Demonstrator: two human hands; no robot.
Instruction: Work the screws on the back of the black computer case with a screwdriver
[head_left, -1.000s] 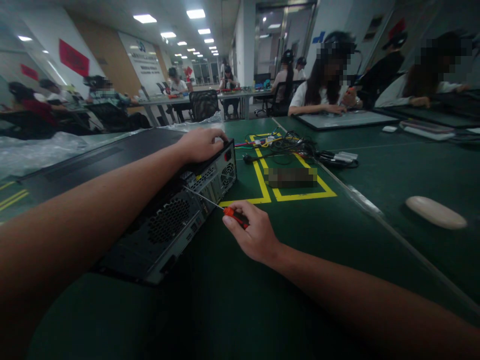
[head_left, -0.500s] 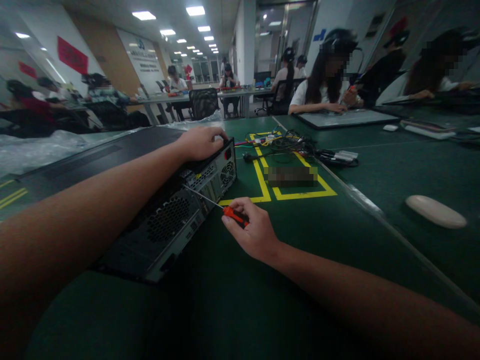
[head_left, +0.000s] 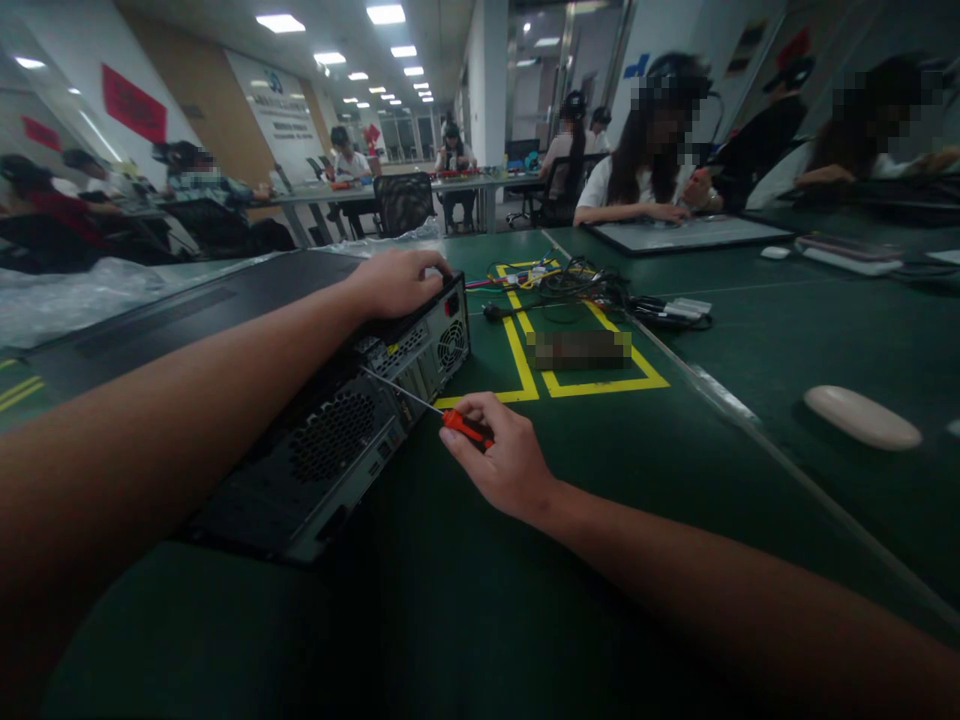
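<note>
A black desktop computer case lies on its side on the green table, its rear panel with fan grilles facing me. My left hand rests on the case's top far corner, fingers curled over the edge. My right hand is closed round the orange handle of a screwdriver. The thin metal shaft runs up and left, and its tip touches the rear panel near the slot covers.
Yellow tape lines mark boxes on the table beyond the case. A tangle of cables lies behind them. A white oval object sits at the right. Plastic wrap lies at the left. Other people work at tables behind.
Nothing has moved apart from a slight shift of my head; both hands and the screwdriver keep their places against the case.
</note>
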